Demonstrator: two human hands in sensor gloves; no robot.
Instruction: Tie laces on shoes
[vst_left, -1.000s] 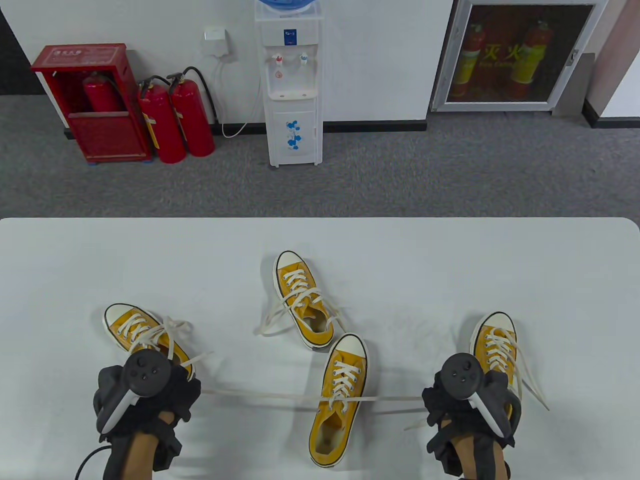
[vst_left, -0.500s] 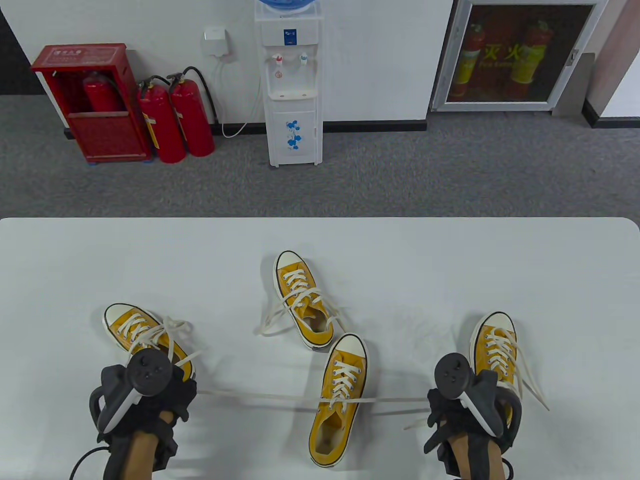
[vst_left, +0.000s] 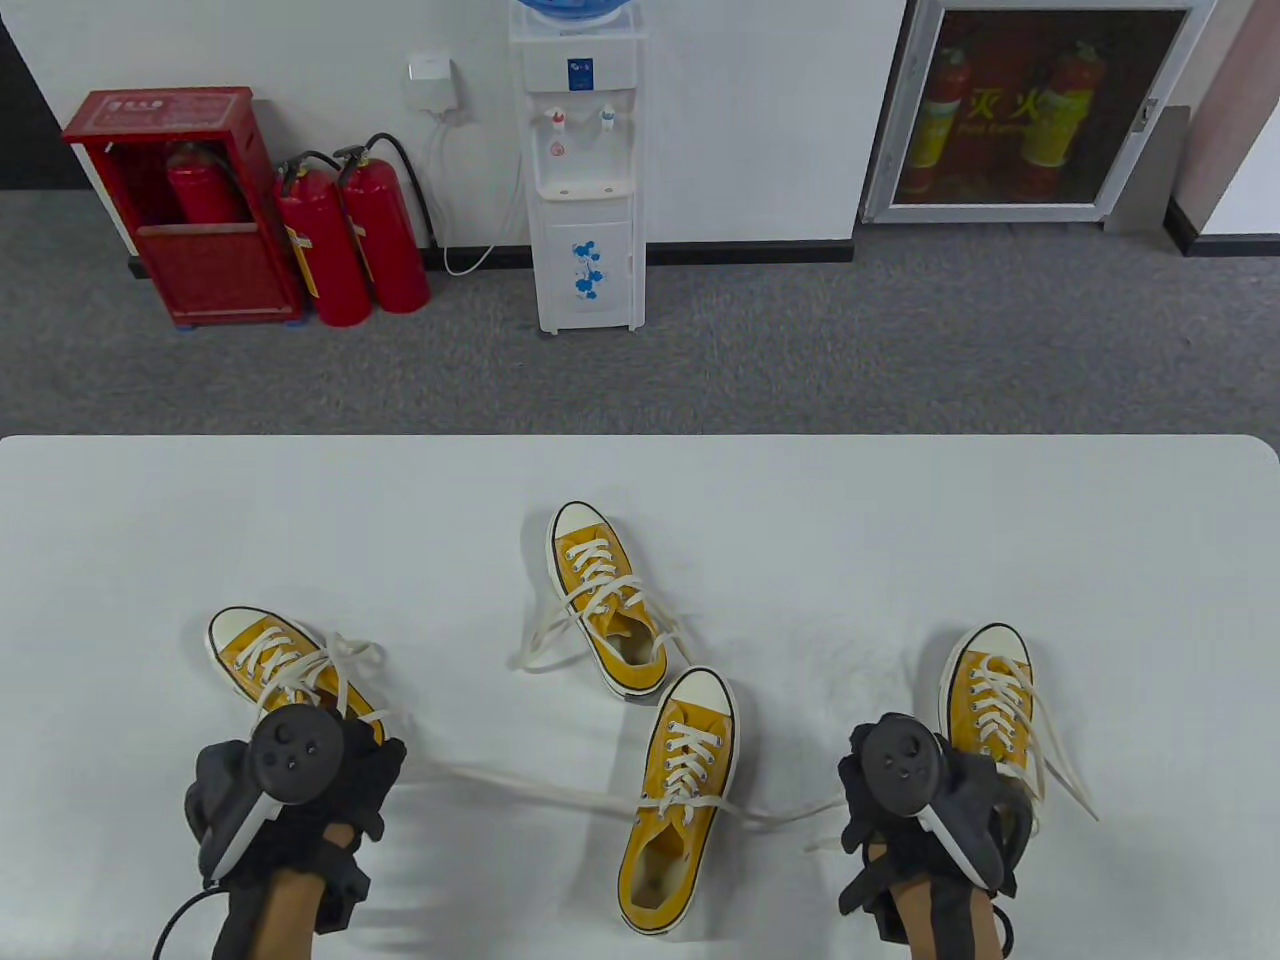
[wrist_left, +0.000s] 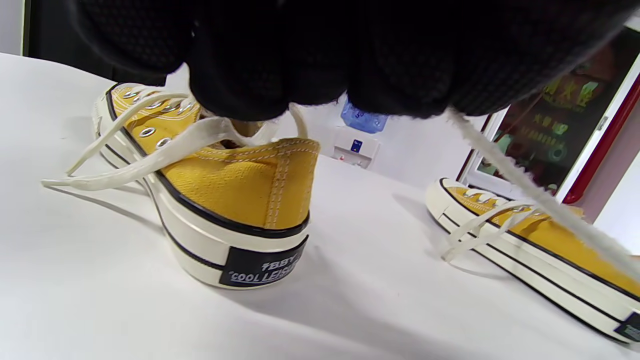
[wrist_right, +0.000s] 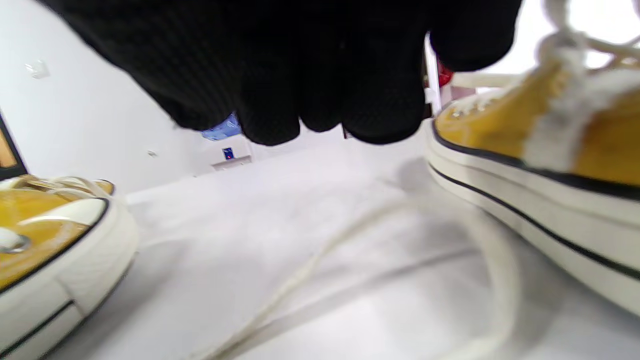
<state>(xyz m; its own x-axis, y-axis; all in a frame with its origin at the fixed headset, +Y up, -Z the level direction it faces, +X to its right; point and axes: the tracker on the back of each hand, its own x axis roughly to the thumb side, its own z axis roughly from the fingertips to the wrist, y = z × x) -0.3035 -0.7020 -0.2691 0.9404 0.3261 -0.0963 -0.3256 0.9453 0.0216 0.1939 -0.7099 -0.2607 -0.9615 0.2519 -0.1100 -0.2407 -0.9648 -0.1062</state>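
White table (vst_left: 900, 520) surface fills the lower half of the table view, with grey carpet, a water dispenser (vst_left: 585, 170) and red fire extinguishers (vst_left: 345, 240) seen against the far wall. Four yellow canvas sneakers with cream laces are laid on the table: a far-centre sneaker (vst_left: 605, 598), a near-centre sneaker (vst_left: 680, 800), a left sneaker (vst_left: 290, 672) and a right sneaker (vst_left: 990, 700).

The left hand (vst_left: 290, 800) is held over the heel of the left sneaker, and the right hand (vst_left: 920, 800) is held just beside the heel of the right sneaker. A lace (vst_left: 530, 788) of the near-centre sneaker is stretched from that shoe's upper eyelets toward the left hand; in the left wrist view a lace strand (wrist_left: 525, 192) is seen emerging from under the gloved fingers (wrist_left: 400, 70), which are curled together and closed upon it. A second strand (vst_left: 785, 812) is run from the same sneaker toward the right hand, sagging on the table. In the right wrist view the gloved fingers (wrist_right: 325, 90) are bunched together and curled, but whether the strand is gripped inside them cannot be told; a blurred loop of lace (wrist_right: 350, 280) is seen lying on the table below them.

The laces of the far-centre sneaker are left loose, with a loop spread on the table to its left. Loose lace ends are also trailed from the left and right sneakers.
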